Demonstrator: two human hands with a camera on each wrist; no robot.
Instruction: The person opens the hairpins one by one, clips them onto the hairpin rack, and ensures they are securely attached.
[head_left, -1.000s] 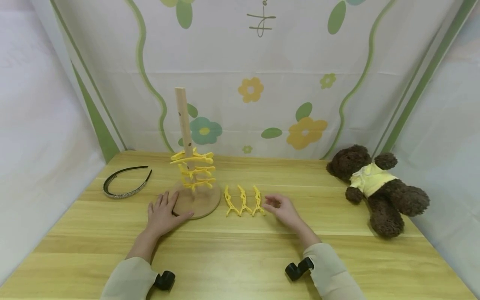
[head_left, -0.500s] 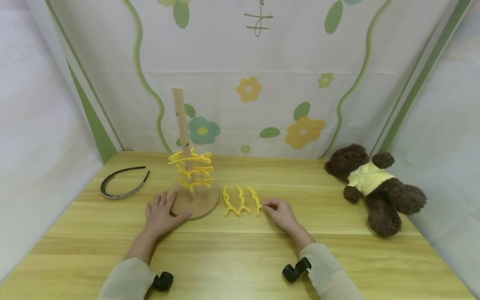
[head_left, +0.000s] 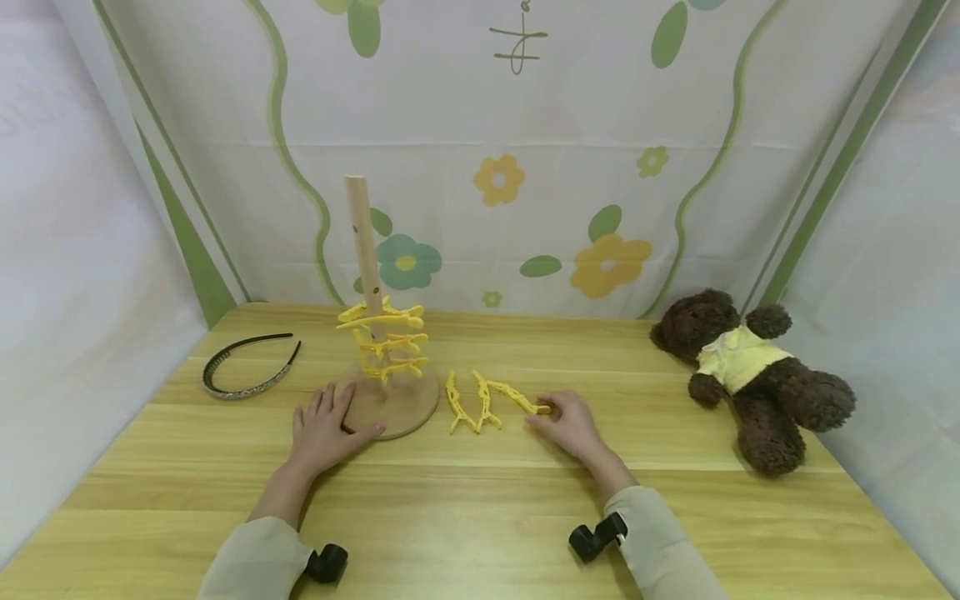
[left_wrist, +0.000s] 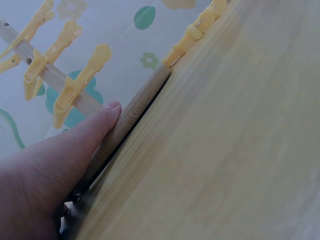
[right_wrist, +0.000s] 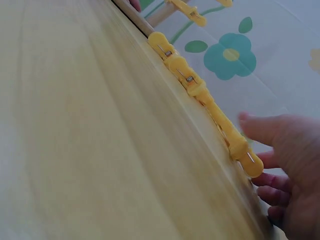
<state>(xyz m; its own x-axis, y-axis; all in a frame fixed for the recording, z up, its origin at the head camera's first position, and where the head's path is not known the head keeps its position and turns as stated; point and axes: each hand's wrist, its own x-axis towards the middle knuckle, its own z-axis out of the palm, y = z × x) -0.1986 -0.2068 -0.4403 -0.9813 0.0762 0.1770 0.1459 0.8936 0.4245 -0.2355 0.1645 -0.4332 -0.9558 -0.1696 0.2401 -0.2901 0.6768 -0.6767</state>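
the left hand (head_left: 326, 433) lies spread against the base (head_left: 401, 408), released. the right hand (head_left: 567, 425) touches the end of a yellow clip (head_left: 515, 396), slanting beside two more clips (head_left: 483, 403) on the table (head_left: 450, 517); whether it's pinched, i can't tell.

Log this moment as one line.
left hand: touching round wooden base | right hand: at rightmost yellow plastic clip | upright wooden post: yellow plastic clips attached

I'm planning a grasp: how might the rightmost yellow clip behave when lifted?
The clip is probably light, being slim. Its flat-looking shape makes rolling unlikely. Its metal wire hints at a spring; squeezing might open it.
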